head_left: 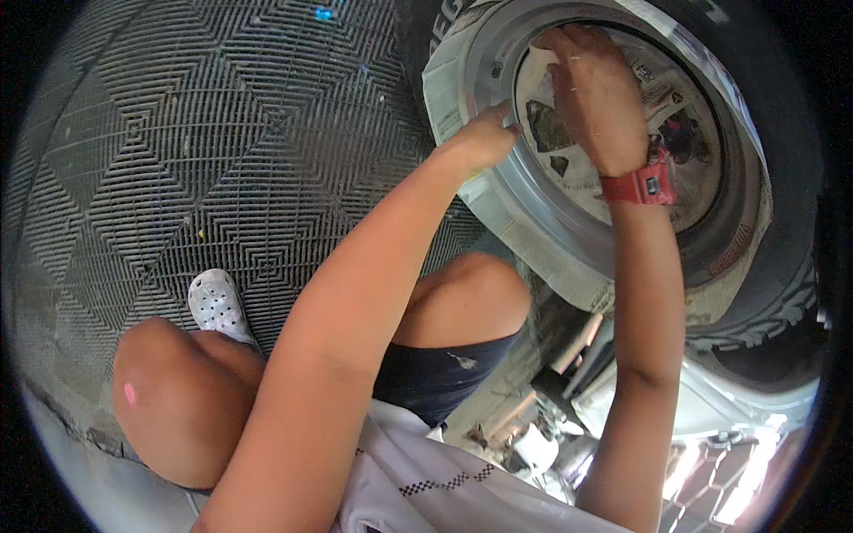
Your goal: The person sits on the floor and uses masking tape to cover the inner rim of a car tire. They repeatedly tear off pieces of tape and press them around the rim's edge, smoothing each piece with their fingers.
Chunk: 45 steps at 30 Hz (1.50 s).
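Note:
A large wheel lies tilted at the upper right, its grey rim [555,202] ringed by a black tyre [795,231]. Paper sheets [576,282] are tucked around the rim, and printed newspaper [586,173] covers the wheel's centre, with dark gaps in it. My left hand [484,139] is closed at the left side of the rim; what its fingers hold, if anything, is hidden. Reaching across the newspaper, my right hand [600,93] has bent fingers at the upper inner edge of the rim. Whatever they pinch there is too small to name. A red watch [641,185] is on that wrist.
Black ribbed floor tiles [195,133] spread across the left. My knees [182,400] are bent below, and a pale perforated clog [216,300] rests on the tiles. Blurred clutter, including a white container [536,449], stands below the wheel, with wire mesh [720,484] at the lower right.

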Motion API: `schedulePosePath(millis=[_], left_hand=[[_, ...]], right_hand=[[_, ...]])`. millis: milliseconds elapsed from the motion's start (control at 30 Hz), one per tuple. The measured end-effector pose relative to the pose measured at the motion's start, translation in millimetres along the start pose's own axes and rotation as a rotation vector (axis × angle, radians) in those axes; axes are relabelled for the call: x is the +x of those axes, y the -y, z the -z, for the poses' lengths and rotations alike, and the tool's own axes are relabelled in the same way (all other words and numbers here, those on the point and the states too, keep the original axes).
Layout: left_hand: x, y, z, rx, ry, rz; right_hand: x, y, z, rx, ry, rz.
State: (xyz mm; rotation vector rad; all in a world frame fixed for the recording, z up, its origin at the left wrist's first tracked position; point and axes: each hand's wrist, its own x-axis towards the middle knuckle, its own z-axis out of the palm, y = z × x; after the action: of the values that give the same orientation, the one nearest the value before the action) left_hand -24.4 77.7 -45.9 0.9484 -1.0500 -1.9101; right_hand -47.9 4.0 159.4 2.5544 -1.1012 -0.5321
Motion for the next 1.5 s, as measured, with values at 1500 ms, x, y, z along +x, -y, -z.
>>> schedulePosePath(millis=[1500], left_hand=[[23,-80,-8,-0.225,-0.351,-0.117]], right_hand=[[49,24,57,-0.093,0.506,-0.039]])
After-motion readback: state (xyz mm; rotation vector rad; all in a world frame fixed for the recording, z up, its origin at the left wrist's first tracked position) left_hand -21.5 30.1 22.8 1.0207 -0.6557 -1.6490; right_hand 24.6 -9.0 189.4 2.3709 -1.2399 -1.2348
